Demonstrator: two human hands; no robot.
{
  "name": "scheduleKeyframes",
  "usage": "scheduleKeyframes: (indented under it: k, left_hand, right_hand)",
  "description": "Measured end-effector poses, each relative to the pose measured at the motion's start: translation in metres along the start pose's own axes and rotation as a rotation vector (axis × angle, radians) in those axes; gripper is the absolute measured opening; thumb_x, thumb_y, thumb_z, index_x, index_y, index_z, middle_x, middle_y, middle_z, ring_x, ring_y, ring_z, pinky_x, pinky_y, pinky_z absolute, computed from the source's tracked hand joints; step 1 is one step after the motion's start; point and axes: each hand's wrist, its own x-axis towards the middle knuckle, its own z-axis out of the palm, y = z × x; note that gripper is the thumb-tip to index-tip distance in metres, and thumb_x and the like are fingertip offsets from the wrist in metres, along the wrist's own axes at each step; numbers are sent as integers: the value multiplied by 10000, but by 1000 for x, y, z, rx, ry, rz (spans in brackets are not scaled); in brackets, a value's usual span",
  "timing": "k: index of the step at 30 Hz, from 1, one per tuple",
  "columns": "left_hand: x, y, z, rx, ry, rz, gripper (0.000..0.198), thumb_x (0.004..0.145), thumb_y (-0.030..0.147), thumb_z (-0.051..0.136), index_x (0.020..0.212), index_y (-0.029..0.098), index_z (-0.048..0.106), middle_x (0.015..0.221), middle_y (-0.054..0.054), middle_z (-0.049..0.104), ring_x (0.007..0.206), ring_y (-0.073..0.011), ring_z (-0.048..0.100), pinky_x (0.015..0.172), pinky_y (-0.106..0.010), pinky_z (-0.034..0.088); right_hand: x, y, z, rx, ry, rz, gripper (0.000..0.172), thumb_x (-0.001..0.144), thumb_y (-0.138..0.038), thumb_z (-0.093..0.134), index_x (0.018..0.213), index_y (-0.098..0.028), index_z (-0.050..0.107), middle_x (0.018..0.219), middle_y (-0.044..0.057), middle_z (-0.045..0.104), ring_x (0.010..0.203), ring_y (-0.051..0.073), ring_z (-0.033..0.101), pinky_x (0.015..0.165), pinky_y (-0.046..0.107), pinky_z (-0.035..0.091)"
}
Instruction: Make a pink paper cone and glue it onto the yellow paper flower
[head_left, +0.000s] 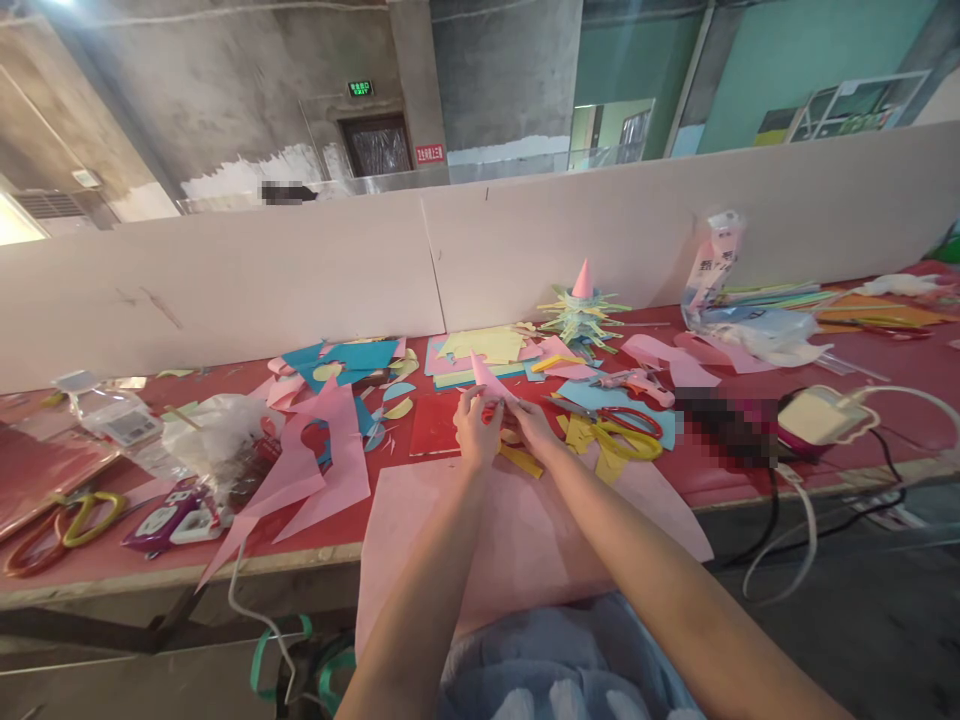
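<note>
The one camera sat on the head. It looked forward and downward along the arms (427, 570) to the left hand (478, 428) and right hand (537, 430), rather near over the table (911, 365); farther away, it reached the board (315, 270) and the wall (510, 80).

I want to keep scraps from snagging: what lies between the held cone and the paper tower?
In the head view, loose paper lies between the held cone and the tower, including pink paper and a yellow strip.
</note>
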Motion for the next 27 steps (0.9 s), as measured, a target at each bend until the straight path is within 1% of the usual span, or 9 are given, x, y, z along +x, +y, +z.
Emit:
scheduleKeyframes:
  k: [2, 5, 7, 9, 12, 18, 21, 24, 27]
  left_hand:
    - [0, 0, 0, -23, 13, -29, 167, 820, 262, 603, 984, 257, 637, 1274, -48, 550, 1126, -219, 558, 869, -354, 522]
    - [1, -1, 1, -102, 36, -109, 457, 782, 278, 657, 1219, 280, 524, 1338, -72, 509, 1166, -228, 543, 893, -361, 514]
    - [2, -3, 3, -183, 18, -165, 564, 780, 275, 666, 1302, 285, 452, 1345, -82, 516, 1169, -225, 552, 914, -360, 505]
    - [3, -5, 5, -271, -17, -189, 575, 798, 251, 651, 1328, 278, 429, 1331, -85, 540, 1171, -215, 561, 945, -350, 490]
    - [5, -9, 8, -372, -50, -173, 555, 818, 228, 628, 1337, 250, 431, 1332, -98, 548, 1201, -208, 547, 984, -337, 469]
    - [6, -13, 11, -475, -88, -164, 546, 830, 258, 615, 1343, 216, 435, 1343, -111, 536, 1220, -207, 533, 1032, -343, 436]
    - [5, -15, 12, -457, -90, -224, 540, 815, 284, 637, 1323, 232, 462, 1364, -89, 515, 1250, -213, 503, 1063, -343, 404]
    - [5, -17, 14, -434, -60, -295, 576, 770, 314, 697, 1301, 248, 484, 1393, -82, 485, 1314, -238, 437, 1084, -350, 379]
    - [6, -18, 14, -472, -68, -374, 629, 738, 328, 736, 1305, 231, 482, 1357, -118, 519, 1277, -260, 483, 1032, -369, 431]
  right_hand:
    - [-1, 0, 0, -10, 16, -9, 322, 681, -497, 737, 791, -198, 685, 769, 33, 712, 686, 172, 671, 600, 273, 508]
    - [-2, -1, 2, -25, 31, -12, 328, 694, -511, 726, 795, -202, 681, 766, 34, 708, 672, 176, 669, 563, 270, 503]
    - [-4, -3, 3, -30, 37, -13, 337, 694, -519, 724, 795, -201, 678, 772, 40, 709, 672, 183, 670, 563, 274, 506]
    - [-5, -5, 4, -32, 38, -14, 337, 688, -517, 732, 780, -197, 676, 769, 42, 709, 672, 186, 670, 581, 283, 514]
    - [-5, -6, 5, -41, 40, -11, 333, 678, -508, 744, 766, -194, 677, 752, 40, 707, 664, 190, 670, 595, 295, 518]
    - [-6, -7, 6, -72, 50, -21, 362, 654, -518, 751, 784, -185, 691, 760, 49, 717, 700, 209, 679, 619, 307, 515]
    - [-7, -8, 6, -95, 73, -37, 381, 648, -526, 746, 789, -177, 692, 758, 43, 719, 688, 200, 673, 604, 291, 510]
    - [-5, -8, 5, -113, 110, -56, 392, 633, -525, 754, 798, -173, 703, 760, 37, 718, 666, 184, 663, 603, 279, 506]
    - [-2, -5, 2, -116, 140, -70, 392, 613, -518, 769, 796, -175, 716, 784, 37, 718, 658, 165, 654, 616, 271, 508]
